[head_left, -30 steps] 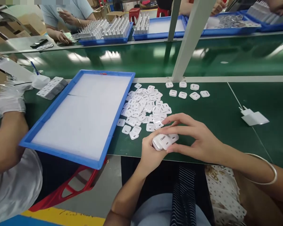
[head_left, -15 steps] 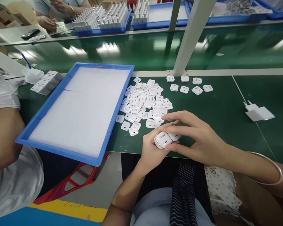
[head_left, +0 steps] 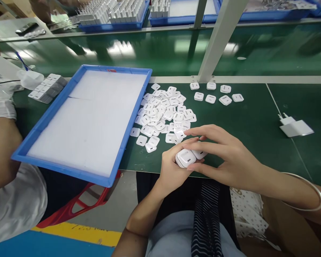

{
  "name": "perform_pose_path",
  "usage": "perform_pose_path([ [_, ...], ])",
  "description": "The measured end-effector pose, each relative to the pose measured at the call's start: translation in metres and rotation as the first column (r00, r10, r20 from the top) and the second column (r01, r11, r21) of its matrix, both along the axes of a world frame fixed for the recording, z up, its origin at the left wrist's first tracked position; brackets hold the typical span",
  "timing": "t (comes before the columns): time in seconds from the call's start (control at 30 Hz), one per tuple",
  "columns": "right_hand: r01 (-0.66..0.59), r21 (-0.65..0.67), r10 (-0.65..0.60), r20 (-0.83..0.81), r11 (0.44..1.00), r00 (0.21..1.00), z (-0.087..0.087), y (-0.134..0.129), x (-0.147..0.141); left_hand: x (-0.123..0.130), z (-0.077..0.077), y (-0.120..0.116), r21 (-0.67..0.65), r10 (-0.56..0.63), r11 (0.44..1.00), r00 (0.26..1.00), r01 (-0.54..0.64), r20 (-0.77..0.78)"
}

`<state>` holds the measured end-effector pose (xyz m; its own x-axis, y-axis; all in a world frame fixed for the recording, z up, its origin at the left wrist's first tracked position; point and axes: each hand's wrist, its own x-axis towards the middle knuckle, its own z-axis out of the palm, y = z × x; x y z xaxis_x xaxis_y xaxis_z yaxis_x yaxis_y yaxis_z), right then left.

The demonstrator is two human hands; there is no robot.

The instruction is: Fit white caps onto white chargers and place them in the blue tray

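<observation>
Near the bench's front edge, my left hand (head_left: 173,171) is closed around white rounded-square charger covers (head_left: 186,157), each with a small slot in its face. Two faces show side by side; how deep the pieces go is hidden in the palm. My right hand (head_left: 224,153) comes from the right, its fingers curved around the right-hand cover and its thumb at the lower edge. Just beyond my fingertips lies a heap of loose white covers (head_left: 163,112) on the green bench. Several more covers (head_left: 210,99) sit apart in two rows, some looking stacked.
A blue tray (head_left: 61,169) with a white liner stands left of the heap. A white plug charger (head_left: 296,127) lies at right. Grey-white blocks (head_left: 48,87) and a co-worker's gloved arm (head_left: 1,107) are at left. A white post (head_left: 219,39) rises behind; filled trays (head_left: 112,26) stand beyond.
The view has shifted slightly. My hands keep nearly the same hold, with the covers turned a little. The person across the bench shows less at the top left.
</observation>
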<state>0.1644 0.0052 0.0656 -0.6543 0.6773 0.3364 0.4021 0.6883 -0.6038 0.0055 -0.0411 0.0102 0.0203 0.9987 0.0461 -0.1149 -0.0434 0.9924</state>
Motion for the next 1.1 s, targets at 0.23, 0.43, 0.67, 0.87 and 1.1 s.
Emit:
perform_pose_path([
  [0.23,0.005,0.014,-0.005,-0.002,1.000,1.000,0.002,0.000,0.001,-0.001,-0.007,0.002,0.083,-0.013,0.996,1.000,0.013,-0.003],
  [0.43,-0.018,0.011,0.018,0.005,1.000,1.000,0.004,0.002,0.002,-0.002,-0.011,0.002,0.134,-0.025,0.991,0.999,0.028,-0.024],
  [0.67,-0.055,0.006,0.055,0.015,0.998,0.998,0.003,0.007,0.004,-0.006,-0.011,0.003,0.126,-0.065,0.990,0.998,0.066,-0.007],
  [0.87,-0.107,-0.049,0.107,0.006,0.993,0.994,0.004,0.009,0.007,-0.007,-0.011,0.002,0.040,-0.001,0.999,1.000,0.000,0.018],
  [1.1,-0.239,-0.012,0.239,0.001,0.971,0.971,-0.001,0.009,0.003,-0.005,-0.006,0.003,0.104,-0.042,0.994,0.998,0.037,0.047],
])
